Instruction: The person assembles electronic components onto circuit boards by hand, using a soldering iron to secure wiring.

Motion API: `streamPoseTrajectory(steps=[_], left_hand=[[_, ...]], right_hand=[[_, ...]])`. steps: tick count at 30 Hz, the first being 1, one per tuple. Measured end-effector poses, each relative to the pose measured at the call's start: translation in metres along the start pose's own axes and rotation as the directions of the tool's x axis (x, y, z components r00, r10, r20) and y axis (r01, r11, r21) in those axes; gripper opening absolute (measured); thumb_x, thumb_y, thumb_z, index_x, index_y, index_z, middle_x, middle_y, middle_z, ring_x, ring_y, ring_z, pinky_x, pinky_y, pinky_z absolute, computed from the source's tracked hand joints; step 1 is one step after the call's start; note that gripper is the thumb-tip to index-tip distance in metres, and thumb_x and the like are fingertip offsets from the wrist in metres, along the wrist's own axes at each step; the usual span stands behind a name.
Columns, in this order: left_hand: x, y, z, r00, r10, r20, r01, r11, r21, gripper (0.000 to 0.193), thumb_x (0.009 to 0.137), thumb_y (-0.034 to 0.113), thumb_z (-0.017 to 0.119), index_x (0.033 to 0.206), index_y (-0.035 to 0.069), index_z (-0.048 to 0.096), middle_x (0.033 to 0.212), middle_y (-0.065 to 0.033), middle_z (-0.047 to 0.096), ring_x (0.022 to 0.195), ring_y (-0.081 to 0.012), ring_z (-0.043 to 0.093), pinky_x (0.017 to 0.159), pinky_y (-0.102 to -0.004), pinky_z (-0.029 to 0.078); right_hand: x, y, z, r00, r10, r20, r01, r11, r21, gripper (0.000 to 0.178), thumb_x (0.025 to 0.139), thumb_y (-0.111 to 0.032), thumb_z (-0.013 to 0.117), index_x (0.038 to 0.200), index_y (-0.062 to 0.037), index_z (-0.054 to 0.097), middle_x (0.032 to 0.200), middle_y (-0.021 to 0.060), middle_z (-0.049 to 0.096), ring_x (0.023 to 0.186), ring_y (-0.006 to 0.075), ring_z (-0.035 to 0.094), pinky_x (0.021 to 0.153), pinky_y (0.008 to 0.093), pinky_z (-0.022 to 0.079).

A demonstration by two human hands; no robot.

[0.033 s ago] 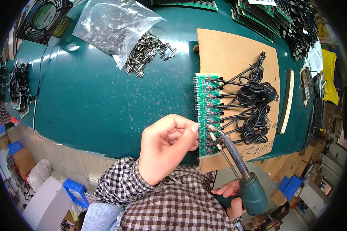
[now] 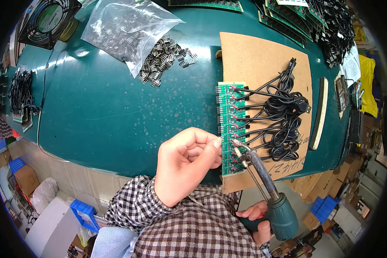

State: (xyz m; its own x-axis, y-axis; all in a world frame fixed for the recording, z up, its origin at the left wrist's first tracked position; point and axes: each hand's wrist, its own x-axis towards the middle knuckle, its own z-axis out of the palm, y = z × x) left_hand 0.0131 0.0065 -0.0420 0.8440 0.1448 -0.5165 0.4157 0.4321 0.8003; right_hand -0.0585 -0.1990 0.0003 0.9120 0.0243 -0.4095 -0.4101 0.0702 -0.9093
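My left hand [image 2: 185, 165] is closed in a pinch at the left edge of a long green circuit board [image 2: 226, 148]; whatever is between thumb and forefinger is too small to make out. My right hand [image 2: 259, 221] grips the green soldering gun [image 2: 281, 219], partly hidden behind its body. The gun's bent tip reaches the board just right of my left fingertips, and a thin metal tube runs alongside its barrel. Small black pin connectors line the board's upper left edge. Black cables [image 2: 284, 103] with red wire ends run from the board into bundled coils on the right.
Under the board and cables lies a cardboard sheet [image 2: 253, 56]. Loose pin connectors [image 2: 159, 62] are heaped beside a clear plastic bag [image 2: 120, 34] of more. A black fan [image 2: 50, 19] stands far left. Stacked circuit boards [image 2: 284, 19] and a cable pile [image 2: 337, 34] occupy the far right.
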Motion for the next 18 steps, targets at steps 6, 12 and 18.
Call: streamPoseTrajectory(steps=[6,12,18], left_hand=[[-0.009,0.010,-0.009,0.992,0.101,-0.078,-0.094,0.991,0.099,0.013,0.084,0.004,0.054,0.094,-0.004,0.054,0.087,-0.0097,0.060,0.074,-0.0124,0.060,0.064,-0.0224,0.050],[0.029,0.035,-0.052,0.676,0.734,-0.066,-0.353,0.401,0.845,0.020,0.070,-0.004,0.062,0.088,-0.001,0.055,0.082,-0.0078,0.052,0.063,-0.0132,0.050,0.060,-0.0236,0.041],[0.044,0.034,-0.051,0.693,0.718,-0.066,-0.224,0.301,0.927,0.011,0.073,0.001,0.060,0.081,0.001,0.052,0.079,-0.0111,0.049,0.064,-0.0254,0.051,0.058,-0.0324,0.043]], right_hand=[[0.010,-0.002,0.006,0.988,-0.153,-0.033,0.156,0.979,0.130,0.047,0.083,-0.036,0.054,0.100,0.0048,0.038,0.075,0.0105,0.046,0.072,0.0217,0.054,0.064,0.0400,0.055],[0.026,-0.003,0.004,0.976,-0.215,-0.036,0.217,0.971,0.095,0.044,0.085,-0.036,0.050,0.102,0.0032,0.037,0.071,0.0089,0.045,0.067,0.0196,0.052,0.056,0.0351,0.055],[0.027,-0.005,0.008,0.977,-0.210,-0.049,0.214,0.971,0.109,0.048,0.083,-0.038,0.051,0.104,0.0032,0.038,0.072,0.0089,0.045,0.067,0.0195,0.052,0.056,0.0347,0.054]])
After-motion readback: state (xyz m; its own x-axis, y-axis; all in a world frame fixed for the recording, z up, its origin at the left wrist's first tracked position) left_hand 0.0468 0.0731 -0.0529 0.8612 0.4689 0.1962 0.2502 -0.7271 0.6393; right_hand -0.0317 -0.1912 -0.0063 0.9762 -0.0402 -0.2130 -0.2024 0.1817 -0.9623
